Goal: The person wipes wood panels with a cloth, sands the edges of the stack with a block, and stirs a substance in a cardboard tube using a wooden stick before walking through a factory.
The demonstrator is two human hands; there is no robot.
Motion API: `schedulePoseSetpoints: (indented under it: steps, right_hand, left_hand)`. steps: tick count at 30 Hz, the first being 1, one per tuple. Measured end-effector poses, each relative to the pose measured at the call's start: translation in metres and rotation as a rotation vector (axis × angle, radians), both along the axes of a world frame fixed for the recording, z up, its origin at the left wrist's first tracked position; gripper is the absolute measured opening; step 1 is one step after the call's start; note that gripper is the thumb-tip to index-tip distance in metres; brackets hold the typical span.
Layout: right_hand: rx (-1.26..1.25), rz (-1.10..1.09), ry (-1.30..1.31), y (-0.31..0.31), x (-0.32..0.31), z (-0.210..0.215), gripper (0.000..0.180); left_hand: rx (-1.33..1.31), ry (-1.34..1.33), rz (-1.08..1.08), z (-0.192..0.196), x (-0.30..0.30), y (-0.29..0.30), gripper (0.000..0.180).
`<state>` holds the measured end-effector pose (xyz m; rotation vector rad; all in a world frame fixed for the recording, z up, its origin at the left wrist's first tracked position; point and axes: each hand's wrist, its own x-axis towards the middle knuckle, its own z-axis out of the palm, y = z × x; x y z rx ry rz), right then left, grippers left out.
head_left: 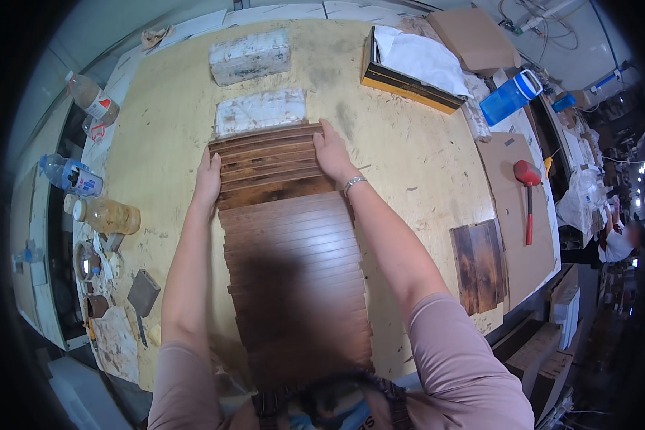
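Observation:
A bundle of narrow dark-brown wooden slats (269,161) lies across the table's middle, gripped at both ends. My left hand (208,174) is closed against the left ends, its thumb on the near side. My right hand (332,152) holds the right ends, with a metal bracelet at its wrist. Nearer to me, a long row of brown wooden strips (294,244) lies edge to edge, with slightly staggered ends. Just beyond the bundle sits a white taped block (259,111). Most of my fingers are hidden behind the slats.
Another wrapped block (249,56) stands farther back. A black-and-yellow box (413,75) with white cloth and a blue bottle (510,97) are far right. A red mallet (528,175) and loose boards (478,265) lie right. Plastic bottles and a jar (107,216) line the left edge.

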<state>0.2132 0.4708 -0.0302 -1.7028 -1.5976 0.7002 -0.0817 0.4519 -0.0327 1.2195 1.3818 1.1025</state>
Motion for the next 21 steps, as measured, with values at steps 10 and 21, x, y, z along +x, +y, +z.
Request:
schedulePoseSetpoints:
  steps: [10, 21]
  right_hand:
    - [-0.07, 0.015, -0.064, 0.008, -0.002, 0.01, 0.054]
    - [0.144, 0.332, -0.574, -0.061, -0.009, 0.051, 0.081]
  left_hand:
    - [0.011, 0.214, 0.072, -0.002, -0.002, 0.016, 0.059]
    - [0.321, 1.201, -0.382, 0.066, 0.058, -0.062, 0.082]
